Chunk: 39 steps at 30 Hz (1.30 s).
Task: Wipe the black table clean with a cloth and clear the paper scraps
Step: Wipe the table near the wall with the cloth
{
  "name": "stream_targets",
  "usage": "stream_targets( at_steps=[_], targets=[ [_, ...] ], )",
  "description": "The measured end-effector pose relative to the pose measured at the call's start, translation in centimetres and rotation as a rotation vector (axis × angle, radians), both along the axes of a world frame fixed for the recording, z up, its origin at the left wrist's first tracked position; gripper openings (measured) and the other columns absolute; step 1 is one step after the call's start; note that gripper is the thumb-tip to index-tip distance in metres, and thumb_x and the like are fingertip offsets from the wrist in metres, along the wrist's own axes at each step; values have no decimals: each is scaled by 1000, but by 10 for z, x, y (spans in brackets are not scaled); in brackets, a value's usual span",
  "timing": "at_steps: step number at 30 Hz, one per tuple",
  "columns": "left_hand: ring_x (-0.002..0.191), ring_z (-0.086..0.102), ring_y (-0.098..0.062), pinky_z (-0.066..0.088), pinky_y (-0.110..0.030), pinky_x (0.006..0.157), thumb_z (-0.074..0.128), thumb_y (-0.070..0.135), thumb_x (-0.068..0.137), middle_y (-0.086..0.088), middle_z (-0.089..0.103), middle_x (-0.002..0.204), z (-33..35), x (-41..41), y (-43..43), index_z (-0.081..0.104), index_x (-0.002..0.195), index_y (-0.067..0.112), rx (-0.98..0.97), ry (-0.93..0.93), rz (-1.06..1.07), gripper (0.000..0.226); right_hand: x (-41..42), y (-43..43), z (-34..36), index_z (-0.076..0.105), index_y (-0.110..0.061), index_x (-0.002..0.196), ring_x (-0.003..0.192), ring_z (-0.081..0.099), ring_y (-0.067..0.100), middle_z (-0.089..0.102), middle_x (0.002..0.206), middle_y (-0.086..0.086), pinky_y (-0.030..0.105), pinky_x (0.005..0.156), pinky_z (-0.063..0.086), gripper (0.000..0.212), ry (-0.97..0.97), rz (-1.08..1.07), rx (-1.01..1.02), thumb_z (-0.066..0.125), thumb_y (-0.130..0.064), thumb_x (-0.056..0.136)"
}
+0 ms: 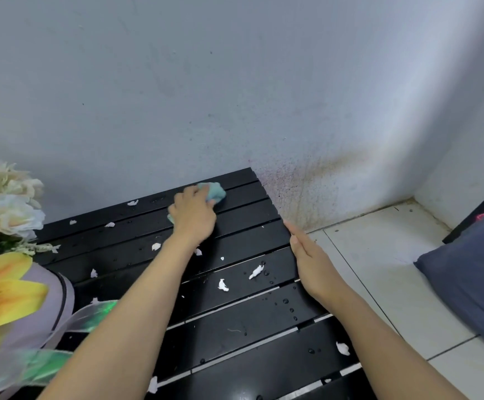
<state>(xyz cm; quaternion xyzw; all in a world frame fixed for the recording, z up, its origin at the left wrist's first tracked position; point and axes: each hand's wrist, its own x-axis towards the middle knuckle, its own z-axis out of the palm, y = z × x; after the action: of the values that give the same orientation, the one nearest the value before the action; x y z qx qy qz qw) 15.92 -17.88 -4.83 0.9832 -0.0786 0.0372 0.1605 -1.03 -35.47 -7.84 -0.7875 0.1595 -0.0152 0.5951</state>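
I look down on a black slatted table set against a pale wall. My left hand reaches to the far side and presses a bunched teal cloth onto the slats near the far right corner. Its fingers curl over the cloth and grip it, and most of the cloth sticks out beyond the fingertips towards the wall.

My right hand lies along the table's right edge, fingers straight and pressed together, holding nothing. I judge it is placed to catch what gets swept off.

The wiping looks barely begun. White paper scraps are scattered across the slats, left, middle and near, and water drops bead near the right edge. Next I would drag the cloth nearer and rightward, herding the scraps towards the waiting right hand without pushing them into the gaps between slats. Flowers crowd the left side.
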Motion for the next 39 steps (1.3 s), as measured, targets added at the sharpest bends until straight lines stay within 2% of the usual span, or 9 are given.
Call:
stream_targets(
  at_steps=[7,11,14,19,23,26,30,34,39],
  targets=[
    [119,34,-20,26,-36,106,53,27,95,5,40,130,15,-78,-16,52,134,29,-55,126,-538,39,2,0,2,36,-41,145,139,30,3,37,151,-14,19,110,20,41,-22,-11,-1,29,-31,106],
    [125,32,-28,27,-41,110,51,27,96,-3,39,134,31,-10,-19,54,134,24,-217,143,-221,38,0,0,0,36,-43,145,140,31,5,38,151,-14,28,117,21,42,-11,-5,13,27,-35,105],
    [121,32,-32,29,-42,102,45,30,98,-4,35,138,14,-6,-35,43,140,30,-30,88,-105,42,1,0,-1,36,-42,145,140,32,6,39,151,-14,29,117,22,42,-6,-8,7,26,-35,105],
    [109,34,-26,28,-35,90,45,25,98,6,38,133,-2,-91,-39,43,139,34,18,-91,-428,43,6,-1,-4,38,-34,146,138,33,4,40,150,-11,21,111,21,41,-42,-15,-15,29,-29,106],
    [113,46,-21,34,-34,102,54,30,89,2,53,120,28,-85,-14,65,121,24,-221,247,-657,33,4,-1,-2,38,-36,146,134,33,0,39,149,-13,19,109,20,41,-34,-16,-18,29,-30,106],
    [111,52,-29,39,-41,101,47,39,80,-3,60,113,34,-34,13,66,119,33,-321,117,-276,44,1,0,1,36,-38,146,138,30,0,37,150,-17,19,110,19,42,-30,0,3,28,-33,106],
    [120,36,-33,30,-41,103,46,29,97,-3,40,137,7,-34,25,49,137,28,-43,72,107,40,1,-1,0,35,-36,147,139,29,2,36,151,-16,20,111,19,43,-31,12,6,27,-33,106],
    [113,35,-27,28,-36,98,48,24,97,5,39,133,-1,-112,-9,48,137,33,-66,-28,-202,41,4,-3,-5,38,-37,146,140,31,6,38,151,-12,25,114,21,42,-36,-6,-20,29,-33,105],
    [91,50,-14,40,-37,85,52,26,86,3,58,96,22,-122,-1,71,98,27,-543,306,-571,22,4,-2,-5,39,-37,145,140,32,9,39,152,-8,26,113,21,41,-36,-16,-56,30,-34,105]
  ],
)
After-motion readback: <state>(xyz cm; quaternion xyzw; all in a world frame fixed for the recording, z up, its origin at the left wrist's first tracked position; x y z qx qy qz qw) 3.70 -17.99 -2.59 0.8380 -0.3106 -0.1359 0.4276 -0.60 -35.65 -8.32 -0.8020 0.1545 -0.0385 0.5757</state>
